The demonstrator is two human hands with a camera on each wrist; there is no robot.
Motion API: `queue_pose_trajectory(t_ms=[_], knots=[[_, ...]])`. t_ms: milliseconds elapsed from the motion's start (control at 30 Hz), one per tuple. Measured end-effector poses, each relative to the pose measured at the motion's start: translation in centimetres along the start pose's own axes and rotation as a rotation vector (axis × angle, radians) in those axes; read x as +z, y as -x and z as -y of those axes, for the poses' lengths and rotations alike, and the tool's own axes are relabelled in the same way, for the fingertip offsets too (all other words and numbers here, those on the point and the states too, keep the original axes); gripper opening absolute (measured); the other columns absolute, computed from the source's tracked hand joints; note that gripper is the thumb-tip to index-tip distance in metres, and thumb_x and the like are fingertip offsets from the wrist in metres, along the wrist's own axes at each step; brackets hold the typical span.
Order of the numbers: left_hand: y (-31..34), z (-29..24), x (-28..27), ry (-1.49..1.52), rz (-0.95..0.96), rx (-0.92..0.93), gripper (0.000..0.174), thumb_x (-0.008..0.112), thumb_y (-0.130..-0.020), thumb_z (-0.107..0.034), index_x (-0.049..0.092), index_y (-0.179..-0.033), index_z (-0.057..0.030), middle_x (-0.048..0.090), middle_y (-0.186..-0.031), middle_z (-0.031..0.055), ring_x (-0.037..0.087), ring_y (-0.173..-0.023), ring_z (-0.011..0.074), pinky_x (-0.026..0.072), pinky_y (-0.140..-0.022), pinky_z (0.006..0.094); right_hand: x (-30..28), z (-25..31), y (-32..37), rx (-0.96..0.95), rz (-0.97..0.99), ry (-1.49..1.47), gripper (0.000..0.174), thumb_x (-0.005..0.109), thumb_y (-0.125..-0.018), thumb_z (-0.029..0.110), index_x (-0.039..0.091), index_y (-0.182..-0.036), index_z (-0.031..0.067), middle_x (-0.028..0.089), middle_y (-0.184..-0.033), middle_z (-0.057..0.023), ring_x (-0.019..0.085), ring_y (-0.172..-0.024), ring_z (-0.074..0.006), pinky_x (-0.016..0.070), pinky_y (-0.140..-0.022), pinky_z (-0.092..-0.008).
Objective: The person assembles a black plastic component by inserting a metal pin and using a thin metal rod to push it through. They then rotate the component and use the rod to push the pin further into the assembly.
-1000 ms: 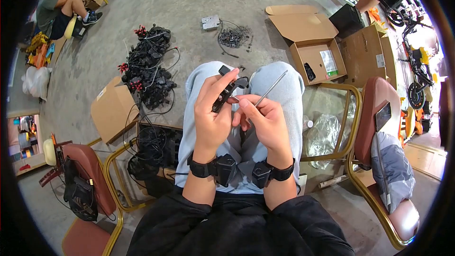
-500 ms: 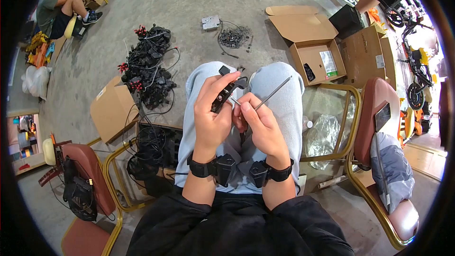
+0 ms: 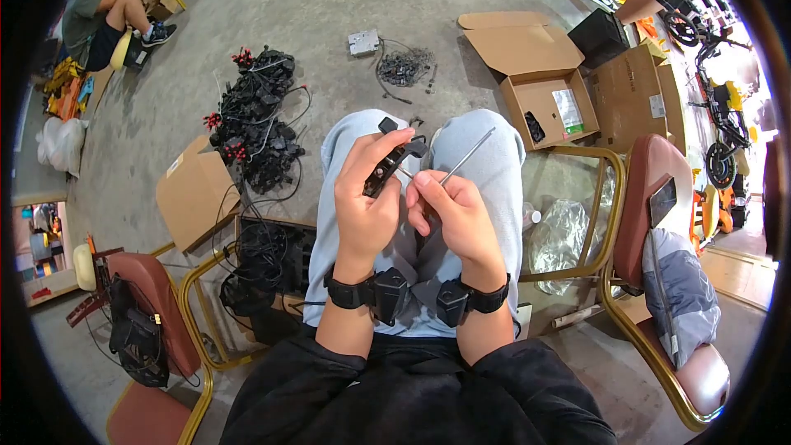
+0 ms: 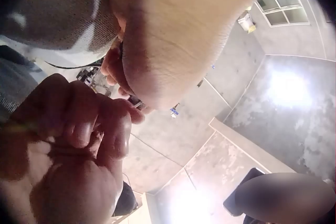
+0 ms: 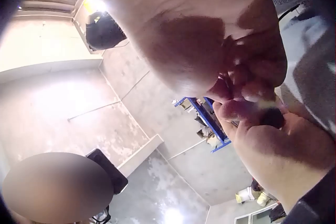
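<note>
My left hand (image 3: 362, 202) grips a small black bracket-like part (image 3: 386, 171) above my lap, fingers along its far side and thumb near its lower edge. A thin metal hex key (image 3: 471, 153) is pinched between the thumb and fingers of my right hand (image 3: 460, 216). Its long arm points up and to the right, while a short bit of metal reaches from the right fingertips toward the black part. In the left wrist view the right hand's curled fingers (image 4: 79, 119) show close below the left palm (image 4: 168, 40); the palms hide most of both held things.
Bundled black cables (image 3: 259, 115) with red ends lie on the floor ahead, left. A silver box (image 3: 362, 43) and a small heap of black parts (image 3: 404, 67) are farther out. An open cardboard box (image 3: 544, 107) stands right. Chairs (image 3: 655, 198) flank me; two other people are partly visible.
The hex key's long arm has swung slightly back and forth as the right hand's fingers shifted on it. The left hand keeps the black part in nearly the same place.
</note>
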State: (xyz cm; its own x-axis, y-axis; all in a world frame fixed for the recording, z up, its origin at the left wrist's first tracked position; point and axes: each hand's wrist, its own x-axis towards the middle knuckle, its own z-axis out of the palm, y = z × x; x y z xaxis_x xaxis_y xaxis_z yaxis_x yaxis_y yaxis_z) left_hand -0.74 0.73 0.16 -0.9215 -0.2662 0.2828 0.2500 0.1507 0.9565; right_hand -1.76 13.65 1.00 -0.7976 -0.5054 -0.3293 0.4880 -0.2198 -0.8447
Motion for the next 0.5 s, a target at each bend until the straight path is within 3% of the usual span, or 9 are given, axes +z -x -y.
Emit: queue_pose_trajectory(t_ms=[167, 333, 467, 500], knots=[[-0.1, -0.1, 0.0, -0.058, 0.02, 0.039, 0.053, 0.041, -0.062, 0.017, 0.062, -0.107, -0.0031, 0.056, -0.093, 0.0111, 0.055, -0.079, 0.0202, 0.0432, -0.071, 0.0251, -0.1, 0.0, 0.0, 0.033, -0.015, -0.11, 0.032, 0.045, -0.095, 0.026, 0.054, -0.076, 0.0023, 0.05, -0.056, -0.0013, 0.044, -0.05, -0.0068, 0.0336, -0.049, -0.0198], [-0.1, -0.1, 0.0, -0.102, 0.035, 0.051, 0.054, 0.042, -0.062, 0.017, 0.062, -0.107, -0.0046, 0.055, -0.093, 0.0114, 0.055, -0.078, 0.0211, 0.0434, -0.069, 0.0257, 0.2, -0.6, -0.1, -0.08, -0.043, 0.07, 0.03, 0.044, -0.096, 0.023, 0.055, -0.079, 0.0014, 0.05, -0.056, 0.0003, 0.042, -0.049, -0.0052, 0.0338, -0.049, -0.02], [-0.1, -0.3, 0.0, -0.136, 0.041, 0.05, 0.054, 0.043, -0.062, 0.017, 0.062, -0.108, -0.0047, 0.055, -0.094, 0.0114, 0.054, -0.077, 0.0205, 0.0432, -0.068, 0.0256, 0.1, -0.8, -0.1, -0.09, -0.048, 0.047, 0.027, 0.045, -0.096, 0.02, 0.056, -0.08, 0.0006, 0.049, -0.055, 0.0004, 0.044, -0.051, -0.0055, 0.0352, -0.048, -0.0213], [-0.1, -0.3, 0.1, -0.137, 0.04, 0.056, 0.054, 0.043, -0.063, 0.017, 0.061, -0.108, -0.0043, 0.055, -0.094, 0.0112, 0.054, -0.077, 0.0199, 0.0431, -0.069, 0.0253, 0.4, -1.1, -0.2, -0.171, -0.139, 0.177, 0.025, 0.046, -0.095, 0.018, 0.056, -0.08, 0.0005, 0.051, -0.056, -0.0003, 0.043, -0.05, -0.0062, 0.0342, -0.048, -0.0208]])
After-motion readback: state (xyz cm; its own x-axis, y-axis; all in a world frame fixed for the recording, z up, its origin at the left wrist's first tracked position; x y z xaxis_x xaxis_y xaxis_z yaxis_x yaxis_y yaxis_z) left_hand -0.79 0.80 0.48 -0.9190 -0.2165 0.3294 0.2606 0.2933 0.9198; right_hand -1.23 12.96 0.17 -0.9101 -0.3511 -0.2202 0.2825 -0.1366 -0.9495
